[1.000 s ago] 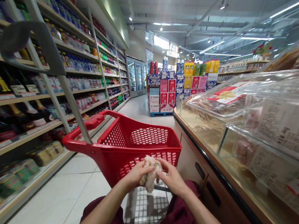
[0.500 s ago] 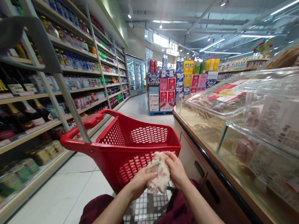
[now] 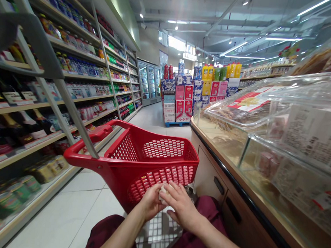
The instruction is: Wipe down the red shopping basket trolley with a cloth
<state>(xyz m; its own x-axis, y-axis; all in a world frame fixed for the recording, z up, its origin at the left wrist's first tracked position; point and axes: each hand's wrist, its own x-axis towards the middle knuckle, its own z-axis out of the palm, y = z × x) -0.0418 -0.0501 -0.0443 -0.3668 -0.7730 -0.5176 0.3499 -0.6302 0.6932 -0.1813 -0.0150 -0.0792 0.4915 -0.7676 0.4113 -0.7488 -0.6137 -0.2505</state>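
Observation:
My left hand point(image 3: 151, 203) is closed around a crumpled white cloth point(image 3: 163, 192). Most of the cloth is hidden between my two hands; only a small whitish part shows. Over it lies my right hand point(image 3: 181, 206), its fingers stretched out flat and touching the cloth, the thumb held apart below. Just beyond both hands stands a red plastic shopping cart point(image 3: 151, 161) with a perforated basket. My knees in dark red trousers are on either side beneath my forearms.
Shelves of bottles and cans point(image 3: 80, 76) line the left side, with a grey-handled metal frame point(image 3: 53, 67) in front. At right runs a glass-walled counter point(image 3: 226, 143) bearing clear plastic packages point(image 3: 249, 99). Stacked drink cartons point(image 3: 184, 99) stand ahead, near glass-door fridges point(image 3: 150, 81).
The cloth was spread between both hands and is now bunched up in my left hand. My right hand has turned over and moved left on top of it.

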